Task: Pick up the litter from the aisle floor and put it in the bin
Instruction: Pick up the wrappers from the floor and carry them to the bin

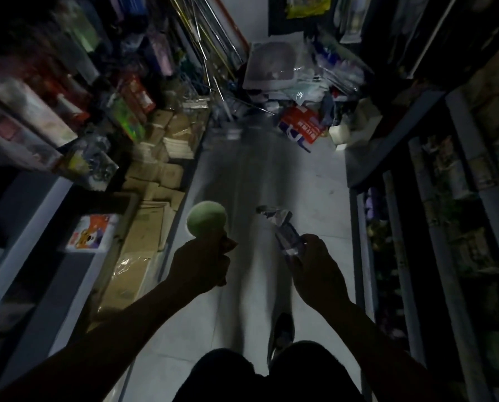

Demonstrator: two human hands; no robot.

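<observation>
**Both hands loaded in a dim shop aisle**

Light was poor; much of the shelving showed blurred. The left hand was raised over the pale tiled aisle floor, fingers curled round the lower part of a round, fuzzy pale-green ball, which stood clear above the knuckles. The right hand was held at about the same height, just beside the left but apart from it, pinching the bottom end of a crumpled silvery foil wrapper with blue-purple print. The wrapper's torn top leaned up and to the left, away from the fingers. Both pieces of litter were off the floor, in the hands. No bin could be made out.

Below the forearms, dark shorts and one dark shoe on the tiles.

Left of the aisle: stacks of flat brown cardboard packets along the floor edge, a white box with an orange cartoon print on a grey shelf, and coloured boxed goods above, too blurred to read.

At the far end: a heap of plastic-wrapped goods, among them a red, white and blue printed package lying tilted on the floor, and a bundle of thin metal rods leaning against the left shelving.

Right side: dark shelving, contents unclear
</observation>
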